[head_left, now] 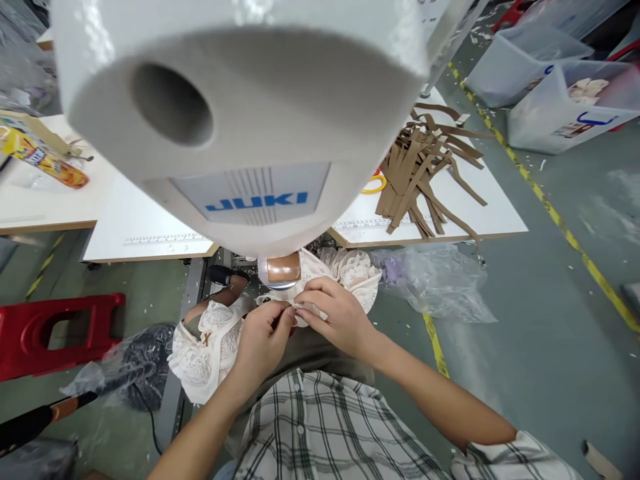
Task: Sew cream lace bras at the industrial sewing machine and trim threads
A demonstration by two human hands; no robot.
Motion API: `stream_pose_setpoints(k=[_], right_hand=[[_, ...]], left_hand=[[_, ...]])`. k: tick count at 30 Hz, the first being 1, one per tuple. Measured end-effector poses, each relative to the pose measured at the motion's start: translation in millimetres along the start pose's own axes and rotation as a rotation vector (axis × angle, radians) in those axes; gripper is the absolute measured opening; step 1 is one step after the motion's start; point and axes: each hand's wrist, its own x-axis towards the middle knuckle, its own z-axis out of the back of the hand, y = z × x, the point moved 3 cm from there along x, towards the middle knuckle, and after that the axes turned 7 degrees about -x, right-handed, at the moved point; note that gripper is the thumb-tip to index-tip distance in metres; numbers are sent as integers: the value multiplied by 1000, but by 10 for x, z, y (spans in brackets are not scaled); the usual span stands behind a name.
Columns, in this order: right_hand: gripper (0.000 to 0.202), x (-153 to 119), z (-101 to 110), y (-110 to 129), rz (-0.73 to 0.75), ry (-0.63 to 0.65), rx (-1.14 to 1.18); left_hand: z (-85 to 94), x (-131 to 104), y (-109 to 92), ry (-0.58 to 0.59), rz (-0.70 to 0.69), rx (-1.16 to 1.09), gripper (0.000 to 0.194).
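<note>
Just in front of a white sewing machine (240, 120), my left hand (263, 337) is closed, thumb and forefinger pinching the edge of a white lace bra (207, 360). My right hand (340, 319) is closed too, its fingertips meeting the left ones on the same white fabric. What lies between the fingertips is too small to make out. A lace cup with a small brown bow hangs left of my left hand. More layered white lace (357, 270) bunches beyond my right hand. The machine's head hides the needle.
Brown fabric strips (415, 173) and yellow-handled scissors (374, 185) lie on the right tabletop (493, 213). A snack packet (45, 159) is at left. A red stool (65, 333) stands left on the floor, clear plastic bags (440, 280) hang right, and plastic bins (565, 120) sit at far right.
</note>
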Motion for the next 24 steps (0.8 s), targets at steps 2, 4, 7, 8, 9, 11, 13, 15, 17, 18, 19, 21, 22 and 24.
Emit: stream_pose_setpoints(k=[2,4,7,8,9,11,13,15,17,18,19,21,22,24], right_hand=[[10,12,11,-4,21,15,-8],[8,28,17,-8,39,-14,-29],[6,31,-5,-1,47,-92,-58],[7,18,-22,7,47,-119,-59],[8,-2,-42,17,45,-144,-56],[10,-51,-83,25,54,-180,-39],[11,-57,-113,-28,100,-137,-6],[13,52,-82,-227,96,-15,-46],[21,315,94,-607,-36,72,-241],[29,496,249,-845,-160,85,-416],[38,699,435,-1070,-241,63,-512],[47,1124,793,-1451,-293,66,-598],[47,1312,935,-1602,-300,105,-622],[39,1570,1111,-1797,-282,217,-645]], left_hand=[[-5,-9,7,1,-4,24,29],[-7,-17,19,-6,22,15,30],[-11,-8,48,-12,78,-54,31],[-15,3,65,-10,97,-92,33],[-21,18,89,-1,116,-137,34],[-35,55,159,12,160,-226,37],[-50,94,258,17,226,-300,40],[-61,123,359,22,313,-390,42],[-61,136,418,34,394,-496,46],[-52,136,421,38,419,-540,48],[-35,131,406,38,430,-570,50],[12,110,339,37,427,-610,52],[38,97,299,33,418,-630,52],[86,72,240,26,402,-669,50]])
